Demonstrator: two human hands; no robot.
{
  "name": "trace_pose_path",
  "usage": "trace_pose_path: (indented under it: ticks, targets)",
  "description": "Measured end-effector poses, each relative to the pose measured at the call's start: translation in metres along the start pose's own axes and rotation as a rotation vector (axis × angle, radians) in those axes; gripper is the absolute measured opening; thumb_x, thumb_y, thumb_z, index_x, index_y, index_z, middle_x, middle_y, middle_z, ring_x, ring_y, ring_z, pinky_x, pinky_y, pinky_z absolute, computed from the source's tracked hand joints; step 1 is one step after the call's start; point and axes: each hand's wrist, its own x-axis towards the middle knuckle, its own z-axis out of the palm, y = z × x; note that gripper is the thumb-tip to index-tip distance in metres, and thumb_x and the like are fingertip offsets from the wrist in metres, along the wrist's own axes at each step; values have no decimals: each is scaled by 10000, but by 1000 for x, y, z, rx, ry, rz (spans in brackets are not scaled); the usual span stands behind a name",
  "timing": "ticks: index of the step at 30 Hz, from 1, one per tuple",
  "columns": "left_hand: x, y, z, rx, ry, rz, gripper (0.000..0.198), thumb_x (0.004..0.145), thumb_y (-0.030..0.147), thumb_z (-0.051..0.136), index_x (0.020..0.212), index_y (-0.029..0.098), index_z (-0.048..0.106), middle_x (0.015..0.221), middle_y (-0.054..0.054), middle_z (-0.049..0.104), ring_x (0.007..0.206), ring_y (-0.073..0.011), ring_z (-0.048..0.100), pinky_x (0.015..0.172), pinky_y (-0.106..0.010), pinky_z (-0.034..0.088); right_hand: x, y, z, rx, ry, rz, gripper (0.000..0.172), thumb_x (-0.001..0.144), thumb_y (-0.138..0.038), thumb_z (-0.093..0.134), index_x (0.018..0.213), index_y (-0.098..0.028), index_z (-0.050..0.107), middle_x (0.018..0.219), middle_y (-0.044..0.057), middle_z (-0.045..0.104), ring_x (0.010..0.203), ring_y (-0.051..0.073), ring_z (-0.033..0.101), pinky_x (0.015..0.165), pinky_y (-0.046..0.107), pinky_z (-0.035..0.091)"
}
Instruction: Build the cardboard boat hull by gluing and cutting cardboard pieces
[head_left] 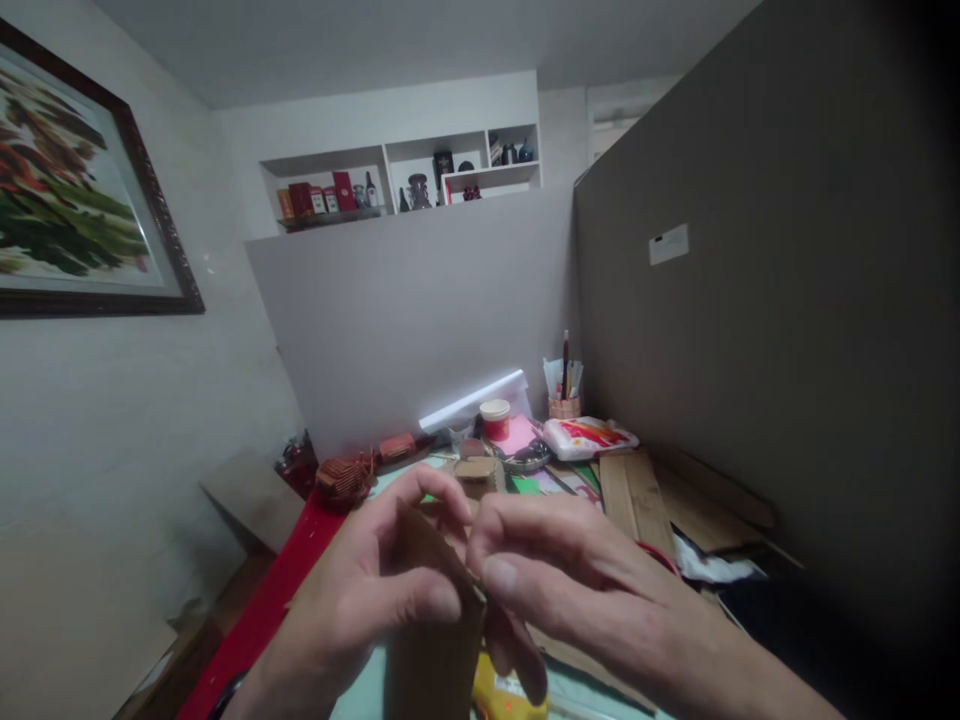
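Both my hands are raised close to the camera over a cluttered table. My left hand [360, 590] pinches a brown cardboard piece [435, 650] between thumb and fingers. My right hand [577, 590] grips the same piece at its top edge, thumb pressed beside my left thumb. The cardboard stands upright between the two hands; its lower part runs out of view. A yellow object [506, 700] shows just below my right fingers.
On the table lie a small cardboard box [478, 470], a red cup with a white lid [495, 417], a white packet [589, 437], a pen holder [564, 395], wooden boards [637, 500] and a brown model [345, 478]. Grey panels wall the back and right.
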Motion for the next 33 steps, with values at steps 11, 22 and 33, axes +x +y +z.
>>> trace_pose_path:
  ticks: [11, 22, 33]
  targets:
    - [6, -9, 4, 267, 281, 240, 467, 671, 352, 887, 1042, 280, 613, 989, 12, 675, 880, -151, 632, 750, -218, 506, -2, -11, 9, -433, 239, -198, 253, 893, -176, 503, 657, -209, 418, 590, -70, 395, 534, 73, 374, 474, 182, 308]
    - [-12, -5, 26, 472, 271, 219, 253, 833, 476, 694, 802, 227, 660, 774, -10, 616, 782, -198, 587, 714, -255, 476, -5, -2, 17, -526, 389, -202, 192, 910, -264, 522, 724, -222, 495, 644, -57, 493, 522, 76, 424, 454, 193, 308]
    - [-24, -11, 21, 328, 453, 127, 192, 775, 336, 766, 934, 235, 730, 837, -48, 682, 891, -268, 641, 723, -309, 539, -5, 3, 17, -502, 375, -84, 169, 864, -245, 555, 710, -224, 490, 646, -56, 497, 565, 94, 444, 516, 213, 333]
